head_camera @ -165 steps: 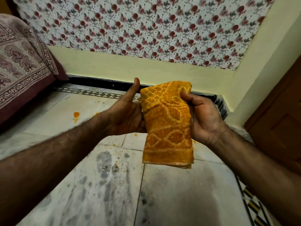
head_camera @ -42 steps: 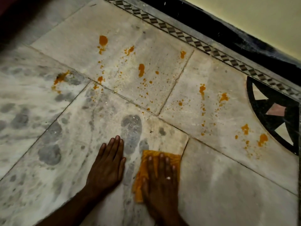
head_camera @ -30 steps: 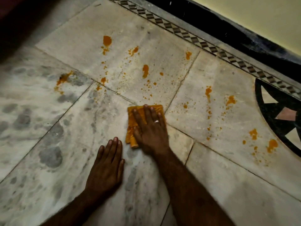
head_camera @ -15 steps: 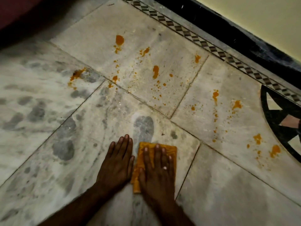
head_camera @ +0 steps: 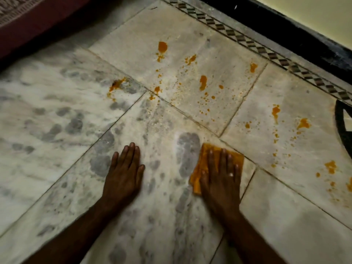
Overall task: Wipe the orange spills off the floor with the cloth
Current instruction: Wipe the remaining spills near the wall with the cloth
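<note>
Leftmost, a dark red bedspread [head_camera: 38,20] with a patterned border is seen at the top corner, its edge hanging over the floor [head_camera: 47,111], which is laid in pale marble slabs mottled with grey patches. Nearer the middle, the left hand [head_camera: 123,180] is laid flat on the marble, palm down, fingers straight and close together; its grip is wide and nothing is held in it. Beyond it, well apart from both hands, the spills [head_camera: 203,83] are scattered over the far slabs: a smear beside a joint at the left, a large drop and smaller specks at the top, an elongated blot in the centre, then further blots and fine spatter reaching toward the right edge. None of these is touched by either hand. To the right of the left hand, with a grey patch of marble between them, the cloth [head_camera: 203,162] is found lying folded on the floor, its far corner just beside a slab joint. It is pressed down by the right hand [head_camera: 221,180], which is spread flat over it, fingers extended and palm down, so the grip is wide, bearing on the cloth and not closed around it; a ring is worn on one finger. Along the far right, a checked border strip [head_camera: 266,52], a black skirting [head_camera: 304,35] and a dark inlay [head_camera: 342,130] are seen.
</note>
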`<action>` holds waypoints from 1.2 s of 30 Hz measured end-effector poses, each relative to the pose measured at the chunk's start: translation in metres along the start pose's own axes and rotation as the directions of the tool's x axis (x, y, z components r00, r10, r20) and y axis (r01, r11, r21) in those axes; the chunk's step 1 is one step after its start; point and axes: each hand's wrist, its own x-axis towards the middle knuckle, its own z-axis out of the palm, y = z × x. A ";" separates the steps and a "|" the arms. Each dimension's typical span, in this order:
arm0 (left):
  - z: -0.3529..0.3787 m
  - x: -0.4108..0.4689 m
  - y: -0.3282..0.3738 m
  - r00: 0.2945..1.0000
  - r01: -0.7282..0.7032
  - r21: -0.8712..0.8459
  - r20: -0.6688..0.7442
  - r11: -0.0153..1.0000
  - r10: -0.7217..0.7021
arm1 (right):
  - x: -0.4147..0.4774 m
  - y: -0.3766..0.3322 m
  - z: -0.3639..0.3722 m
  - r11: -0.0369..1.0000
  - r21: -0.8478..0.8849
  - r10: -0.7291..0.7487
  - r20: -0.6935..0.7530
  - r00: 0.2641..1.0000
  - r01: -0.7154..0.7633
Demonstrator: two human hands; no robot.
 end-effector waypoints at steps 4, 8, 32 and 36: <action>-0.002 -0.002 -0.020 0.999 0.042 -0.014 0.008 0.999 -0.042 | -0.087 -0.051 0.017 0.964 0.006 -0.265 -0.072 0.962 0.266; -0.004 0.001 -0.030 0.997 0.062 0.000 -0.038 0.998 -0.062 | -0.064 -0.115 0.019 0.871 0.088 -0.480 -0.056 0.876 0.483; -0.011 0.002 -0.031 0.998 0.062 -0.044 0.034 0.997 -0.061 | -0.019 -0.130 -0.003 0.920 -0.012 -0.388 0.127 0.913 0.392; -0.006 0.002 -0.031 0.999 0.052 -0.052 0.011 0.997 -0.052 | 0.035 -0.146 -0.002 0.854 -0.002 -0.516 0.121 0.848 0.520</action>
